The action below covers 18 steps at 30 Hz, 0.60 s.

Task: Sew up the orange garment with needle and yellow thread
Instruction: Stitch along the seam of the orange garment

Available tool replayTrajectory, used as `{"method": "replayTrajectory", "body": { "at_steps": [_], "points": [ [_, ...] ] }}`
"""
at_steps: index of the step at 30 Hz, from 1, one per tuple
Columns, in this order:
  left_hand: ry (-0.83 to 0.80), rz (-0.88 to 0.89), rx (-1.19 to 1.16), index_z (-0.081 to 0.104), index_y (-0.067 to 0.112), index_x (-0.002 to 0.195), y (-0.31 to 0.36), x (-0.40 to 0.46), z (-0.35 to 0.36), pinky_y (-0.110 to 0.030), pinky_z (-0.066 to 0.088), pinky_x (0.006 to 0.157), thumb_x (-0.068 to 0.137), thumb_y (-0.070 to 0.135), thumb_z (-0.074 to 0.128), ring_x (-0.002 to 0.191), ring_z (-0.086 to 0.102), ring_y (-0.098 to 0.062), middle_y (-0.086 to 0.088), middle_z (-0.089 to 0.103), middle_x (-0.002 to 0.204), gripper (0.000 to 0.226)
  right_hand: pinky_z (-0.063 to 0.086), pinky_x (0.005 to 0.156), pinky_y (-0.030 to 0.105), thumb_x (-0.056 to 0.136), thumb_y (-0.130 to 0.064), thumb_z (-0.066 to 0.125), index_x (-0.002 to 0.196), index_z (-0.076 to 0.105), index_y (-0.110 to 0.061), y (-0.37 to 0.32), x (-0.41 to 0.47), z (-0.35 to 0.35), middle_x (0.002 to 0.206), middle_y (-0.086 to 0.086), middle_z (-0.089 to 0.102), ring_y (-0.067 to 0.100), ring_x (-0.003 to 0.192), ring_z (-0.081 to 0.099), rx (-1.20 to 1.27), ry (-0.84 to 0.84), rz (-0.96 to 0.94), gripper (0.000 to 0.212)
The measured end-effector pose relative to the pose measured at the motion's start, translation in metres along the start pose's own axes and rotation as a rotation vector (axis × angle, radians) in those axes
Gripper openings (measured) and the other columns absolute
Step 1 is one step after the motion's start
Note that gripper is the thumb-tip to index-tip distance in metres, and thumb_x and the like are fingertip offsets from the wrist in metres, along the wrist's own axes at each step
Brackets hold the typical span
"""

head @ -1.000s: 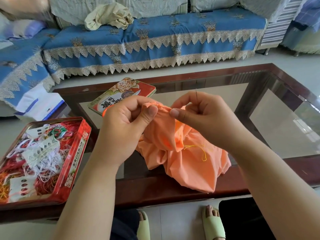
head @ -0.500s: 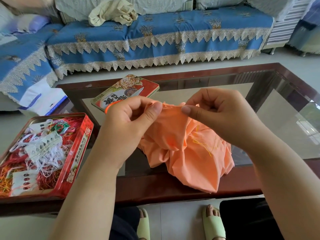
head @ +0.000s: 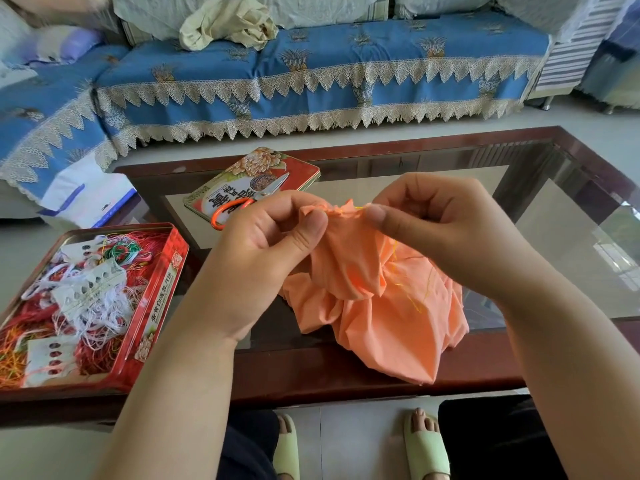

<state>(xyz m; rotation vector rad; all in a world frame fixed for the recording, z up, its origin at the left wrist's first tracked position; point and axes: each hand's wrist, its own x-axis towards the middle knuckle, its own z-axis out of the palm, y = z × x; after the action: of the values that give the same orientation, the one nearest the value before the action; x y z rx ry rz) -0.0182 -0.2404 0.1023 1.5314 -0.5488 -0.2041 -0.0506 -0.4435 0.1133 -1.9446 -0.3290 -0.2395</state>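
Note:
The orange garment (head: 374,306) hangs bunched over the near edge of the glass table. My left hand (head: 273,247) pinches its gathered top edge between thumb and fingers. My right hand (head: 440,226) pinches the same edge from the right, thumb and forefinger closed at the seam. Yellow thread (head: 412,299) trails loosely down the cloth below my right hand, and a short bit shows at the seam. The needle itself is hidden in my right fingers or the fabric; I cannot make it out.
An open red tin (head: 166,292) full of tangled threads sits at the table's left end. Its lid (head: 298,168) lies further back with orange-handled scissors (head: 242,204) on it. The glass table (head: 554,237) has a dark wooden frame. A blue sofa (head: 311,74) stands beyond.
My right hand has dropped from a raised position, where the needle stood upright, down to the seam. The loose yellow thread loop has shifted on the cloth. My left hand keeps its pinch.

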Motion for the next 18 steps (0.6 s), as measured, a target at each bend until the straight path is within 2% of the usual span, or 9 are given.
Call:
{"method": "replayTrajectory", "body": {
  "at_steps": [2,4,5,7,9,12,13,16,18],
  "points": [
    [-0.005,0.009,0.018,0.073,0.032,0.088,-0.0012,0.0008,0.0012,-0.047,0.057,0.081,0.083,0.041,0.069,0.085,0.063,-0.016,0.004,0.068,0.085,0.011,0.041,0.052,0.045,0.079,-0.045,0.066,0.08,0.07,-0.02,0.0011,0.0002,-0.0006,0.072,0.032,0.056,0.036,0.057,0.05,-0.025,0.014,0.003,0.026],
    [0.002,0.005,0.02,0.073,0.035,0.086,-0.0018,0.0013,0.0029,-0.04,0.057,0.076,0.085,0.041,0.065,0.082,0.063,-0.013,0.008,0.068,0.082,0.01,0.032,0.049,0.035,0.077,-0.045,0.067,0.079,0.07,-0.02,0.0031,0.0005,-0.0009,0.057,0.017,0.048,0.025,0.051,0.038,-0.056,0.036,0.012,0.025],
    [0.002,0.003,0.02,0.072,0.036,0.085,-0.0019,0.0014,0.0038,-0.036,0.056,0.074,0.083,0.042,0.062,0.08,0.062,-0.011,0.009,0.067,0.08,0.012,0.029,0.048,0.028,0.076,-0.045,0.068,0.079,0.069,-0.02,0.0037,0.0007,-0.0008,0.052,0.006,0.04,0.013,0.048,0.033,-0.061,0.049,0.012,0.025],
    [-0.013,0.008,0.029,0.07,0.037,0.084,-0.0018,0.0016,0.0053,-0.031,0.052,0.071,0.082,0.045,0.057,0.076,0.059,-0.007,0.012,0.064,0.077,0.015,0.025,0.048,0.018,0.074,-0.044,0.069,0.08,0.07,-0.019,0.005,0.0012,-0.0008,0.051,-0.006,0.033,0.007,0.048,0.03,-0.06,0.068,0.021,0.025],
    [-0.033,0.024,0.066,0.069,0.036,0.085,-0.0026,0.0018,0.006,-0.025,0.049,0.071,0.086,0.043,0.054,0.077,0.057,-0.005,0.014,0.062,0.077,0.016,0.025,0.048,0.021,0.075,-0.043,0.069,0.083,0.072,-0.02,0.0048,0.0017,-0.0013,0.052,0.001,0.035,0.008,0.049,0.03,-0.053,0.058,0.019,0.024],
    [-0.076,0.041,0.119,0.064,0.027,0.089,-0.0022,0.0015,0.0074,-0.014,0.043,0.07,0.093,0.034,0.048,0.076,0.054,0.0,0.015,0.059,0.077,0.017,0.032,0.049,0.04,0.077,-0.041,0.069,0.089,0.074,-0.026,0.0012,0.001,-0.0017,0.062,0.026,0.048,0.035,0.054,0.038,-0.019,-0.002,0.003,0.019],
    [-0.087,0.043,0.128,0.062,0.024,0.09,-0.0015,0.001,0.0082,-0.013,0.043,0.069,0.095,0.032,0.047,0.076,0.053,0.0,0.015,0.058,0.077,0.018,0.032,0.05,0.042,0.077,-0.039,0.069,0.089,0.074,-0.028,-0.0001,0.0005,-0.0019,0.064,0.029,0.047,0.038,0.055,0.038,-0.006,-0.017,-0.001,0.017],
    [-0.076,0.033,0.131,0.063,0.02,0.09,-0.0008,0.0004,0.009,-0.015,0.043,0.068,0.095,0.032,0.047,0.076,0.052,-0.004,0.008,0.057,0.077,0.02,0.041,0.054,0.045,0.075,-0.04,0.071,0.087,0.074,-0.026,-0.0004,0.0002,-0.0025,0.068,0.033,0.051,0.042,0.057,0.044,0.019,-0.06,-0.014,0.018],
    [-0.05,0.02,0.124,0.063,0.018,0.089,-0.0013,0.0002,0.009,-0.018,0.043,0.067,0.095,0.032,0.047,0.076,0.051,-0.007,0.004,0.056,0.078,0.022,0.048,0.06,0.054,0.073,-0.043,0.072,0.085,0.072,-0.025,0.0006,0.0001,-0.0027,0.074,0.036,0.055,0.045,0.061,0.051,0.024,-0.073,-0.014,0.022]
  ]
}}
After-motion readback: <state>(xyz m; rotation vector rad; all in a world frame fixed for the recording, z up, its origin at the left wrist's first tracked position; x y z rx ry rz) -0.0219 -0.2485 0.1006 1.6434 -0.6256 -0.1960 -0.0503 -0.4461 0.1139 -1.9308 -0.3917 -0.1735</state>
